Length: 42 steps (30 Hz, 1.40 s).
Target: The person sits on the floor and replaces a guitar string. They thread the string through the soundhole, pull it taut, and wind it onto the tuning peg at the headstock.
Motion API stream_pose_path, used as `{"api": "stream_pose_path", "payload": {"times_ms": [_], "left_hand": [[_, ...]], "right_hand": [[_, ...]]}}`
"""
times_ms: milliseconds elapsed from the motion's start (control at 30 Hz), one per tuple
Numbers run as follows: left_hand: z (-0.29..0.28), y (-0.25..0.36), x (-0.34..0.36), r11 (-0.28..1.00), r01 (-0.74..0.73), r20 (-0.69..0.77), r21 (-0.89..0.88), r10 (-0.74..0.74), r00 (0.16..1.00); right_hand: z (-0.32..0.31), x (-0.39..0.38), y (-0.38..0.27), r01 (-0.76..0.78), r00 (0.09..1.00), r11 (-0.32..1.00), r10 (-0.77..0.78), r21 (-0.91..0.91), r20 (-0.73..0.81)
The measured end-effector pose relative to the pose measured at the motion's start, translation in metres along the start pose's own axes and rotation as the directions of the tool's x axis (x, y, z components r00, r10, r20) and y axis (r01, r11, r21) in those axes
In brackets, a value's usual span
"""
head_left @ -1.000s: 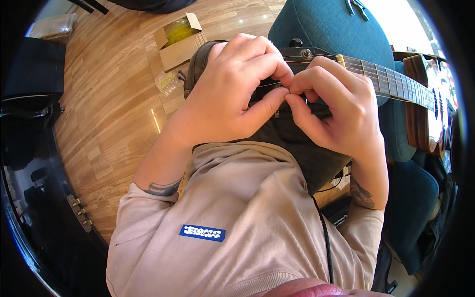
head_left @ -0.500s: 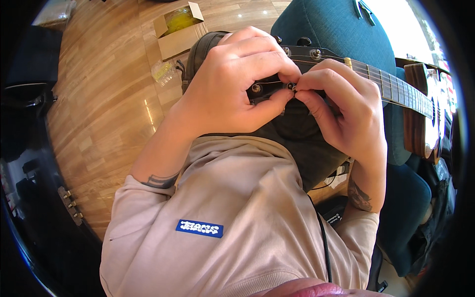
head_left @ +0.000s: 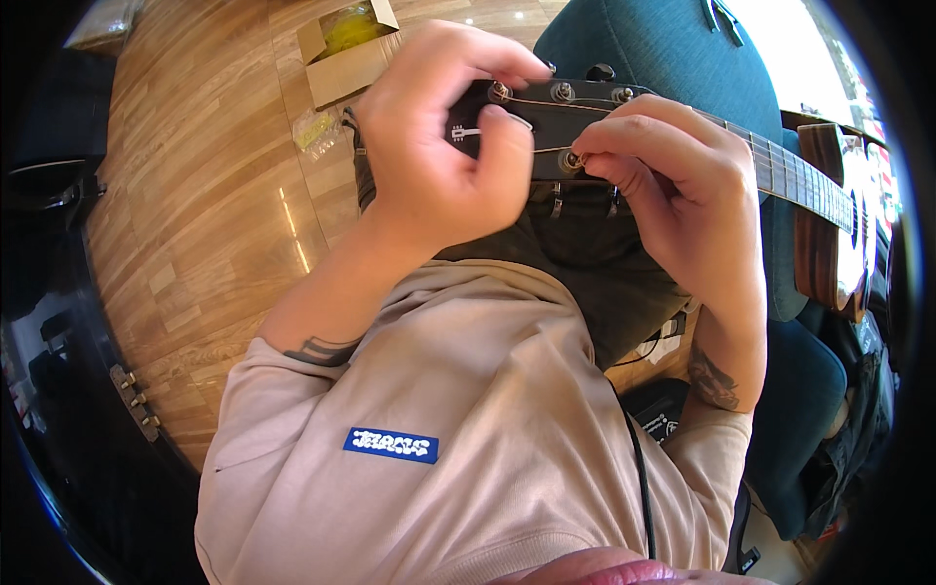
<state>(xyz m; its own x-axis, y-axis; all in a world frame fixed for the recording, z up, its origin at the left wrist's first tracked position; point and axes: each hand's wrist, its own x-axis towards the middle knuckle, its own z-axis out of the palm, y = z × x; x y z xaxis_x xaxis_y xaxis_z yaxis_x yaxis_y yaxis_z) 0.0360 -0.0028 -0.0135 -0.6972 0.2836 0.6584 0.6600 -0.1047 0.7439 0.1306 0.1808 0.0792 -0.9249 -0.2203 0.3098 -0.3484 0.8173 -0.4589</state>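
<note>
A guitar's dark headstock (head_left: 548,125) lies across my lap, its neck (head_left: 795,180) running off to the right. My right hand (head_left: 682,175) pinches a thin guitar string (head_left: 554,151) with thumb and forefinger, right beside a near-side tuning post (head_left: 570,162). Over the left end of the headstock is my left hand (head_left: 429,146), smeared by motion. Its thumb and forefinger stand apart with the headstock showing between them; the other fingers are hidden. Further strings run along the far-side tuning posts (head_left: 563,93). Several tuning pegs (head_left: 557,200) stick out from the near edge.
Beyond the headstock is a teal padded seat (head_left: 653,49). An open cardboard box (head_left: 351,73) with something yellow inside stands on the wooden floor (head_left: 224,146), a clear plastic packet (head_left: 317,132) near it. A glossy black case-like object (head_left: 58,292) lies at the left.
My left hand has moved left and up, away from my right fingers, and its thumb and forefinger have parted. The headstock is more exposed. My right hand stays at the same tuning post.
</note>
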Motion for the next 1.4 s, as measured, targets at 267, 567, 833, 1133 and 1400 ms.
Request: {"api": "stream_pose_path", "payload": {"times_ms": [267, 567, 833, 1133, 1400], "left_hand": [[0.002, 0.006, -0.018, 0.884, 0.434, 0.140, -0.172, -0.414, 0.899], [0.000, 0.011, -0.018, 0.926, 0.330, 0.127, -0.184, -0.310, 0.942], [-0.001, 0.013, -0.014, 0.971, 0.232, 0.122, -0.060, -0.223, 0.967], [0.000, 0.018, -0.010, 0.944, 0.330, 0.144, -0.024, -0.324, 0.935], [-0.001, 0.024, -0.007, 0.920, 0.386, 0.161, -0.066, -0.372, 0.914]], "right_hand": [[-0.002, 0.005, -0.007, -0.146, 0.989, 0.989, 0.147, 0.029, -0.029], [-0.006, 0.010, -0.029, -0.501, 0.865, 0.863, 0.501, 0.066, 0.021], [-0.007, 0.010, -0.030, -0.543, 0.838, 0.820, 0.543, 0.178, 0.054], [-0.007, 0.009, -0.030, -0.502, 0.865, 0.861, 0.501, 0.083, 0.031], [-0.011, 0.002, -0.023, -0.300, 0.954, 0.953, 0.300, 0.051, 0.014]]}}
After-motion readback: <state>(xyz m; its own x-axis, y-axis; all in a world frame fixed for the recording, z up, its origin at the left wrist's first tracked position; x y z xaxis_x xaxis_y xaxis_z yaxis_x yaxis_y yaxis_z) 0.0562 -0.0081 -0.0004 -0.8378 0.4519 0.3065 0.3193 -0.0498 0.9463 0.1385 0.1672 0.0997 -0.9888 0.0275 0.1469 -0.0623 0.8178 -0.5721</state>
